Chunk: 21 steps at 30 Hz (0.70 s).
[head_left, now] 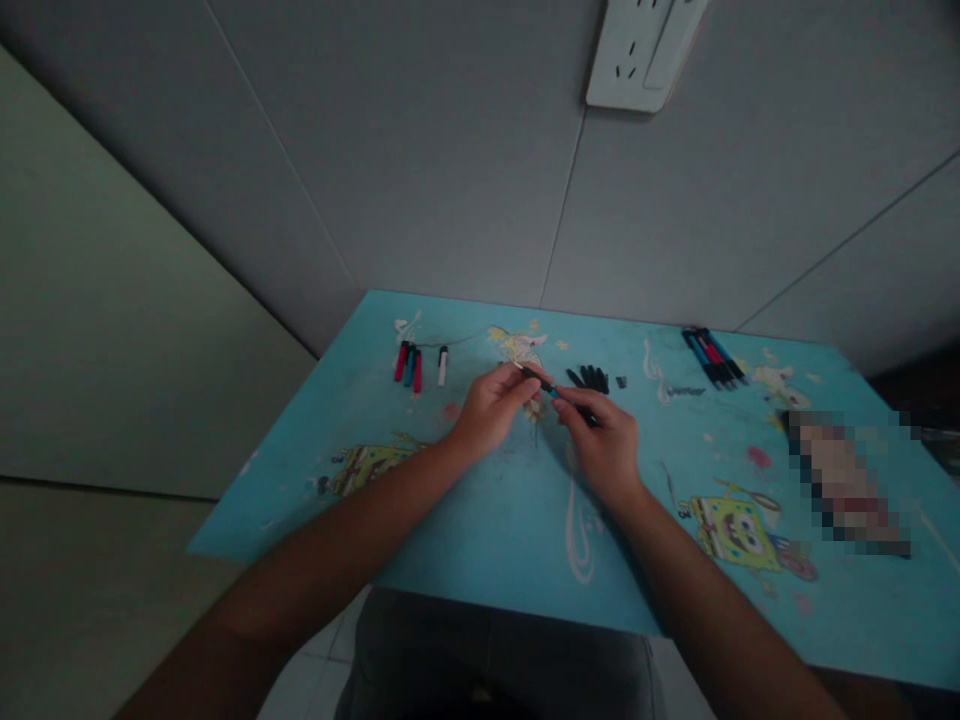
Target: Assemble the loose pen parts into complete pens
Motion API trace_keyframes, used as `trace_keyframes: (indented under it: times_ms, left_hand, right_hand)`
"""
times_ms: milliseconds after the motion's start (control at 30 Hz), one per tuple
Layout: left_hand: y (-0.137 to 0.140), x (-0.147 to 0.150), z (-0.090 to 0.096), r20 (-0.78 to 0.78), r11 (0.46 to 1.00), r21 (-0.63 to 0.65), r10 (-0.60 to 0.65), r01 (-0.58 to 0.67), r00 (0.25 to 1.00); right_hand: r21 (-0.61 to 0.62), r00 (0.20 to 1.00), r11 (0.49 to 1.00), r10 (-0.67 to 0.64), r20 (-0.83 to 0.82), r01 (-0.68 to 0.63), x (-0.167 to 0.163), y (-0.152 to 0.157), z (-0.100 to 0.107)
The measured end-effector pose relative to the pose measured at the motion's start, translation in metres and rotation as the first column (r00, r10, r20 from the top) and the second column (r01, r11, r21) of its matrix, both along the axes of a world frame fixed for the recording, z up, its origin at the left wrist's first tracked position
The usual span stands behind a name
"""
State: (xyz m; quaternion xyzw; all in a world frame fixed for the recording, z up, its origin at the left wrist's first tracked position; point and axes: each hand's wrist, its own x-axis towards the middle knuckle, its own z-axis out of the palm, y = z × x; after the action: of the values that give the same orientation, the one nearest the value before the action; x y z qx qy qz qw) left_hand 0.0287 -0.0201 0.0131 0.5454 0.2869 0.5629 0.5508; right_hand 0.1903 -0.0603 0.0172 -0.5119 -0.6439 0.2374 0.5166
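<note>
Over the middle of the table, both hands meet on a slim pen [554, 391] with black and blue parts. My left hand [491, 405] pinches its black end between thumb and fingers. Its blue and dark end lies in my right hand [604, 440], where the fingers close around it and partly hide it. Just beyond my right hand is a cluster of black pen parts [591, 378], beside a small dark piece [621, 382]. Left of my left hand lie several short red and blue pieces with black ends [409, 367] and a white one with a black end [442, 366].
Several blue, red and black pens [712, 357] lie side by side at the back right. A blurred-out flat item [847, 480] rests at the right. The blue table [480, 540] carries printed cartoon figures and meets a grey wall with a socket [634, 55].
</note>
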Motion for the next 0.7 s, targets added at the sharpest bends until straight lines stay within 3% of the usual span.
trace_keyframes:
  times_ms: [267,467,700]
  left_hand:
    - [0.002,-0.001,0.002,0.135,0.997,-0.028,-0.064,0.068,0.989]
    - [0.015,-0.01,0.0,0.207,0.999,-0.046,0.01,0.0,0.978]
    - [0.028,-0.023,-0.001,0.11,0.994,-0.001,0.105,-0.106,0.988]
  right_hand:
    - [-0.121,0.992,0.989,0.098,0.08,-0.088,0.002,0.003,0.0]
    - [-0.146,0.972,0.978,0.171,0.162,-0.148,0.005,0.005,-0.002]
    - [-0.167,0.804,0.94,0.34,0.488,-0.296,0.039,0.01,0.007]
